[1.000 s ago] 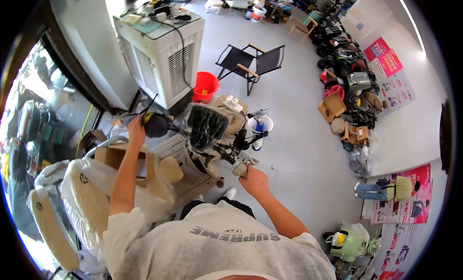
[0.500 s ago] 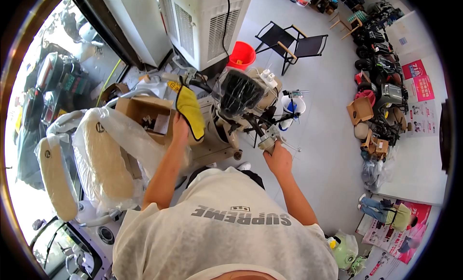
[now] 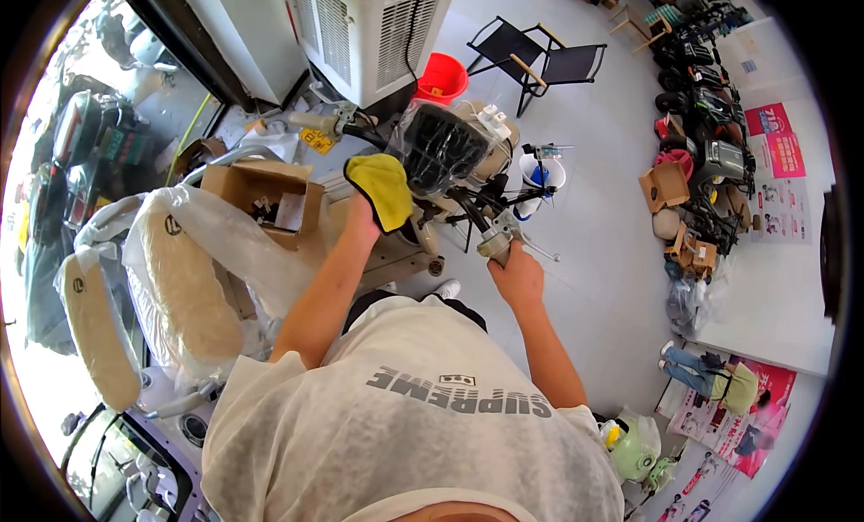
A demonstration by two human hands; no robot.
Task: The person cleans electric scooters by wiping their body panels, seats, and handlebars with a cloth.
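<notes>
My left hand (image 3: 362, 218) has hold of a yellow cloth with black edging (image 3: 380, 189), which covers most of its fingers. The cloth is beside the scooter's front, just left of a dark display wrapped in clear plastic (image 3: 445, 148). My right hand (image 3: 517, 274) is wrapped round the scooter's right handlebar grip (image 3: 494, 245), close to the brake lever. The left handlebar grip (image 3: 306, 119) sticks out free at the upper left.
An open cardboard box (image 3: 310, 207) and plastic-wrapped beige seats (image 3: 184, 279) are at the left. Ahead stand a white air cooler (image 3: 369, 45), a red bucket (image 3: 441, 77), a white bucket (image 3: 555, 173) and a folding chair (image 3: 569, 65). A person (image 3: 733, 387) is at the lower right.
My left hand has moved right with the cloth, from beside the box to the scooter's front near the display. The cloth is now bunched over the fingers. My right hand keeps its hold.
</notes>
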